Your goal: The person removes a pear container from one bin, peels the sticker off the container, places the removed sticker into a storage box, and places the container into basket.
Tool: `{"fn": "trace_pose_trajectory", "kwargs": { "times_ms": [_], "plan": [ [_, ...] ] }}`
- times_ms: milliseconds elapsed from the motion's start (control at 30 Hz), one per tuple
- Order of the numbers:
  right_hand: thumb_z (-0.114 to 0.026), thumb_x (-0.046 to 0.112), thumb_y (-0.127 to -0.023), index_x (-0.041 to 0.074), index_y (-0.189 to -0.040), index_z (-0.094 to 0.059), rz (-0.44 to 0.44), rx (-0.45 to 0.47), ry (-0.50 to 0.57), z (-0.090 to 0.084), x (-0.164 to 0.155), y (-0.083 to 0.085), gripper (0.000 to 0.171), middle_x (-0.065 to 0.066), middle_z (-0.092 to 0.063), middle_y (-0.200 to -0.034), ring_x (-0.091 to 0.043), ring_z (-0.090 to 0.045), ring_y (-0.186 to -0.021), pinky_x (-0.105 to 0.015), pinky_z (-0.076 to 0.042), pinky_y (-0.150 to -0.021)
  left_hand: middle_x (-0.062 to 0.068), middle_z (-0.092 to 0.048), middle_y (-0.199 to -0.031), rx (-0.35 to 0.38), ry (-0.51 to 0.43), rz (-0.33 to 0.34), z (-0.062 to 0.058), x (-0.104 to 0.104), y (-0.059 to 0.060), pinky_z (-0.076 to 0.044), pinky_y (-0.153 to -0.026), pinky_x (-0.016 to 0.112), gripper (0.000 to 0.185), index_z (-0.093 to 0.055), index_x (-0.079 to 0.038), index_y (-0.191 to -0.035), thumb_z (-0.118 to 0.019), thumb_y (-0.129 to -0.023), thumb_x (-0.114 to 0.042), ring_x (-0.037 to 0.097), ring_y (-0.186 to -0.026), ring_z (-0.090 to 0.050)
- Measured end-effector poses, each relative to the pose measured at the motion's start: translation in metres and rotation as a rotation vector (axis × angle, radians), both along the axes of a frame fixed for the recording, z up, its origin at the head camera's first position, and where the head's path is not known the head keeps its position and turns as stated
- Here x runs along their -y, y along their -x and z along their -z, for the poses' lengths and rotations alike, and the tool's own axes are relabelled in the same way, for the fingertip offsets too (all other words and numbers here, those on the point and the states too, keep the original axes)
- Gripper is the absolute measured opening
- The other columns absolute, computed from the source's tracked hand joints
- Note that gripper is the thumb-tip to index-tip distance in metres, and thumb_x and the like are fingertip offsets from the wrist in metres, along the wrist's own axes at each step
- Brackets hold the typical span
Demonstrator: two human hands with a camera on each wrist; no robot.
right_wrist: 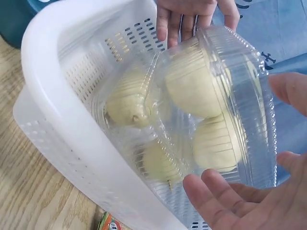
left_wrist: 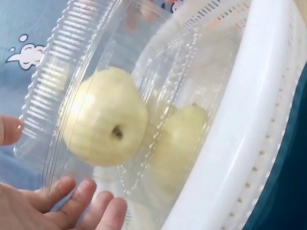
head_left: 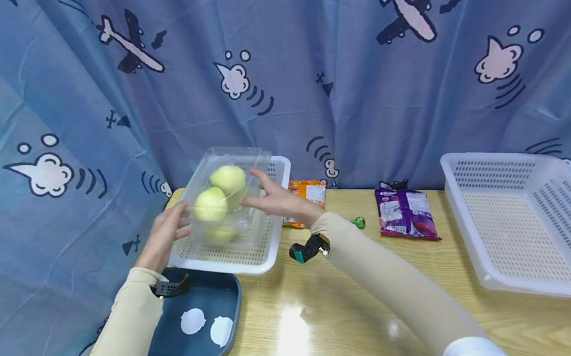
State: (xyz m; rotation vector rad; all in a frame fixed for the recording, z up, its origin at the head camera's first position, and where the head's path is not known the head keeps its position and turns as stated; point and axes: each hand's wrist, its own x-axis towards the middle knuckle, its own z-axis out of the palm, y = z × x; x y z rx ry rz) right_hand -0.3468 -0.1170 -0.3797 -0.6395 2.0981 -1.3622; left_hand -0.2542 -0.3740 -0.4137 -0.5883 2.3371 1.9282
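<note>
A clear plastic clamshell box (head_left: 239,154) with several pale yellow pears (head_left: 211,204) inside sits tilted in a white perforated basket (head_left: 243,266) at the back left. My left hand (head_left: 163,233) is at the box's left side, its fingertips near the clear wall in the left wrist view. On the opposite side is my right hand (head_left: 280,200), thumb spread from relaxed fingers that overlap the box's edge in the right wrist view. A ribbed lid (left_wrist: 72,48) covers the pears.
A dark blue tray (head_left: 168,338) with white round patches stands at front left. Right of the basket lie an orange packet (head_left: 314,191), a small green item (head_left: 359,222) and a purple packet (head_left: 404,213). Another white basket (head_left: 527,287) stands at right; a patterned curtain (head_left: 284,82) hangs behind.
</note>
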Motion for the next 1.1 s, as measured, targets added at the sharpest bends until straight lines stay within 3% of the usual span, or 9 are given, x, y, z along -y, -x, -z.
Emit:
{"fn": "trace_pose_trajectory", "kwargs": {
  "times_ms": [200, 333, 467, 600, 700, 933, 1100],
  "plan": [
    [-0.064, 0.038, -0.097, 0.027, -0.163, -0.005, -0.018, -0.013, -0.019, 0.000, 0.001, 0.002, 0.090, -0.023, -0.011, -0.167, -0.040, -0.027, -0.152, -0.056, -0.043, -0.113, 0.023, -0.028, -0.162, 0.010, 0.008, -0.003, 0.001, -0.002, 0.005, -0.036, -0.121, 0.052, 0.078, -0.017, -0.003, -0.160, -0.035, -0.104, -0.054, 0.040, -0.148, -0.034],
    [-0.061, 0.044, -0.098, 0.027, -0.163, -0.005, -0.011, -0.075, -0.084, -0.002, -0.005, 0.002, 0.088, -0.021, -0.015, -0.168, -0.038, -0.023, -0.155, -0.059, -0.035, -0.118, 0.023, -0.021, -0.164, -0.003, 0.019, -0.031, -0.003, -0.006, 0.013, -0.032, -0.122, 0.052, 0.078, -0.010, -0.005, -0.161, -0.033, -0.104, -0.055, 0.040, -0.150, -0.029],
    [-0.058, 0.046, -0.099, 0.022, -0.163, -0.011, 0.010, -0.178, -0.176, -0.009, -0.018, 0.006, 0.083, -0.020, -0.025, -0.165, -0.037, -0.028, -0.153, -0.057, -0.034, -0.120, 0.018, -0.014, -0.167, -0.034, 0.089, -0.091, -0.018, -0.011, 0.023, -0.024, -0.125, 0.055, 0.078, -0.004, -0.013, -0.161, -0.031, -0.103, -0.056, 0.037, -0.153, -0.022],
    [-0.054, 0.042, -0.101, 0.015, -0.162, -0.019, 0.039, -0.275, -0.288, -0.022, -0.043, 0.016, 0.076, -0.022, -0.033, -0.162, -0.038, -0.038, -0.147, -0.053, -0.038, -0.118, 0.017, -0.019, -0.166, -0.104, 0.257, -0.112, -0.038, -0.022, 0.038, -0.020, -0.125, 0.055, 0.074, -0.010, -0.013, -0.161, -0.035, -0.101, -0.049, 0.035, -0.152, -0.017],
    [-0.054, 0.043, -0.101, 0.013, -0.161, -0.021, 0.081, -0.327, -0.372, -0.033, -0.063, 0.027, 0.075, -0.021, -0.035, -0.161, -0.037, -0.040, -0.146, -0.052, -0.038, -0.118, 0.018, -0.022, -0.163, -0.179, 0.384, -0.072, -0.056, -0.030, 0.051, -0.022, -0.122, 0.055, 0.072, -0.015, -0.010, -0.159, -0.037, -0.100, -0.044, 0.035, -0.148, -0.016],
    [-0.050, 0.049, -0.103, 0.013, -0.161, -0.021, 0.183, -0.391, -0.529, -0.061, -0.100, 0.051, 0.074, -0.017, -0.031, -0.164, -0.034, -0.034, -0.149, -0.056, -0.036, -0.119, 0.019, -0.026, -0.161, -0.292, 0.600, 0.090, -0.098, -0.059, 0.075, -0.027, -0.120, 0.054, 0.074, -0.017, -0.009, -0.160, -0.042, -0.101, -0.046, 0.035, -0.144, -0.022],
    [-0.039, 0.051, -0.106, 0.013, -0.162, -0.021, 0.195, -0.549, -0.685, -0.071, -0.121, 0.071, 0.070, -0.016, -0.023, -0.167, -0.036, -0.021, -0.155, -0.058, -0.022, -0.125, 0.012, -0.017, -0.170, -0.326, 0.793, 0.239, -0.121, -0.090, 0.095, -0.016, -0.128, 0.054, 0.073, -0.012, -0.016, -0.164, -0.036, -0.104, -0.050, 0.034, -0.156, -0.012]
  ]
}}
